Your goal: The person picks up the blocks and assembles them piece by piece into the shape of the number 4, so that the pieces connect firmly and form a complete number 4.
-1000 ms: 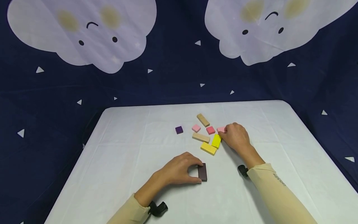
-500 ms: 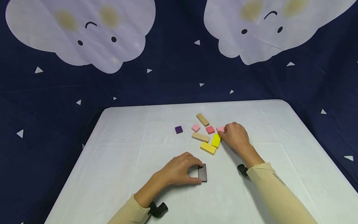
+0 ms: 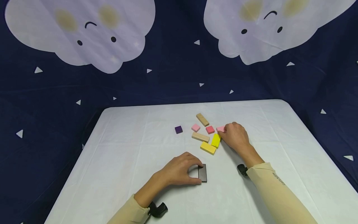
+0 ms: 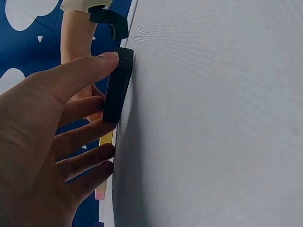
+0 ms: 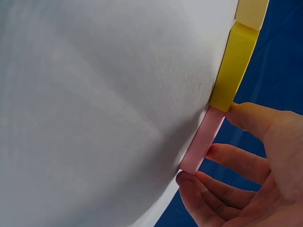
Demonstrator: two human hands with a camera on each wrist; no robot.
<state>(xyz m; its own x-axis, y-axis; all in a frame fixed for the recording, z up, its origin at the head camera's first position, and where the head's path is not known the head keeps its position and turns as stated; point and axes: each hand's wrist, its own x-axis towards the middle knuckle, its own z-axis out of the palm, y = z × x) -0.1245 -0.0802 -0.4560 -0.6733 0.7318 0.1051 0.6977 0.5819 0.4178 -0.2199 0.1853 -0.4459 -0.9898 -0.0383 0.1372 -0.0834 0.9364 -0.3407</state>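
Note:
Near the front middle of the table, my left hand [image 3: 180, 169] holds a dark brown rectangular block [image 3: 202, 173] between thumb and fingertips at its two short ends. The left wrist view shows the thumb on one end of that block [image 4: 118, 87], which lies low against the tabletop. Farther back and to the right, my right hand [image 3: 236, 135] pinches a pink block [image 3: 220, 128], partly hidden by the fingers in the head view. In the right wrist view, thumb and a fingertip sit at opposite ends of the pink block [image 5: 202, 142]; a bright yellow block [image 5: 234, 66] adjoins it.
Left of my right hand lie two yellow blocks, one deeper yellow [image 3: 208, 148], two plain wooden blocks [image 3: 200, 137], a light pink square [image 3: 195, 127] and a rose-red square [image 3: 210, 129]. A dark purple square [image 3: 178, 129] sits apart. A white cloth covers the table [image 3: 117, 174].
The dark block's top face now looks lighter grey than a second ago, with barely any shift in its place. Both hands stay where they were.

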